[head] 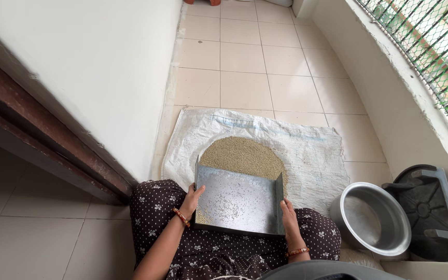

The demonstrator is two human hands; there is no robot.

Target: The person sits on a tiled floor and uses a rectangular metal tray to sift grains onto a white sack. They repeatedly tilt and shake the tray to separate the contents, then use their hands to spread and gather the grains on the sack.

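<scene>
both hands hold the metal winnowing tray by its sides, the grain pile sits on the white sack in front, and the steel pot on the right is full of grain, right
Not quite: the steel pot is empty, as the head view shows its bare inside. The rest holds: the left hand and right hand grip the sides of the metal winnowing tray, and the grain pile sits on the white sack in front.
</scene>
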